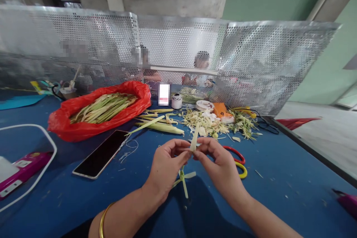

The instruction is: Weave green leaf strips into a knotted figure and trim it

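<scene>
A pale strip of corn husk (195, 138) points up from between my two hands. My left hand (170, 160) pinches its lower end from the left, and my right hand (215, 158) pinches it from the right, the fingertips of both nearly meeting. Under the hands, a small green piece with several leaf-like arms (184, 182) lies on the blue table (134, 204), partly hidden by my left hand. Scissors with a red and a yellow handle loop (241, 170) lie beside my right hand, their blades mostly covered by it.
A red plastic bag (63, 128) holds long green husk strips (108, 107). In front lies a phone (102, 154). Loose husks (164, 127), scraps (206, 126), a tape roll (205, 105) and a can (176, 101) sit before a perforated metal screen (178, 44). A purple power strip (25, 171) is at left.
</scene>
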The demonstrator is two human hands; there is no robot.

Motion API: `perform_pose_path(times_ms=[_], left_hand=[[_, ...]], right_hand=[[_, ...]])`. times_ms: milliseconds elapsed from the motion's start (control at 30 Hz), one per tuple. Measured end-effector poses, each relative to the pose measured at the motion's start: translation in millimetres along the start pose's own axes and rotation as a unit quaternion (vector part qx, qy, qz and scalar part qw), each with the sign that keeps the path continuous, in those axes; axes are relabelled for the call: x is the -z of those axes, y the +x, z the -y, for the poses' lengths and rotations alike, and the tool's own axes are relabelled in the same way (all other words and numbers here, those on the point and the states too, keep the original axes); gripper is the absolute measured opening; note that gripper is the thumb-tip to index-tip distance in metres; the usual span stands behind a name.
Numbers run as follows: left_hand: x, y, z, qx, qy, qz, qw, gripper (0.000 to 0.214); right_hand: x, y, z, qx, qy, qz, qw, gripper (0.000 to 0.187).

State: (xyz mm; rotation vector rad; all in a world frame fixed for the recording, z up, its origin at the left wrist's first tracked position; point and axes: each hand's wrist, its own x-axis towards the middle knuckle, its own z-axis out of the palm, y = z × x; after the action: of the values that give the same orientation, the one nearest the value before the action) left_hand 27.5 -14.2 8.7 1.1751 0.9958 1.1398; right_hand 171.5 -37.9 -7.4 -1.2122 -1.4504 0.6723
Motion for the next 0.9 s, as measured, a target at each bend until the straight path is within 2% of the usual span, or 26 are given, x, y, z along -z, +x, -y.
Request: perform_pose_path(times_ms=[200,333,467,633,733,900], left_hand=[[-0.4,-1.9,-3.3,-0.035,0.061,0.013,0.997,0.015],[1.1,-0.8,-5.3,0.003,0.034,0.021,0.999,0.014],[4.1,1.4,-4.6,0.076,-0.061,0.024,0.995,0.023],[5.5,2.5,-3.4,0.115,-0.117,0.036,0.986,0.024],[4.8,2.5,-4.2,0.128,-0.127,0.041,0.983,0.024],[4.0,1.5,-5.7,0.116,-0.117,0.052,0.985,0.02]], right_hand=[[1.6,3.4,4.9,-0.025,0.026,-0.008,0.999,0.006],[1.4,4.2,1.4,-0.024,0.068,0.006,0.997,0.01],[3.2,2.3,-4.1,0.069,-0.019,-0.003,0.997,0.008],[7.1,1.7,-1.2,0.204,-0.131,-0.003,0.97,0.011],[8.3,2.7,0.8,0.226,-0.15,0.002,0.962,0.015],[9.3,2.3,-1.4,0.222,-0.14,-0.001,0.965,0.014]])
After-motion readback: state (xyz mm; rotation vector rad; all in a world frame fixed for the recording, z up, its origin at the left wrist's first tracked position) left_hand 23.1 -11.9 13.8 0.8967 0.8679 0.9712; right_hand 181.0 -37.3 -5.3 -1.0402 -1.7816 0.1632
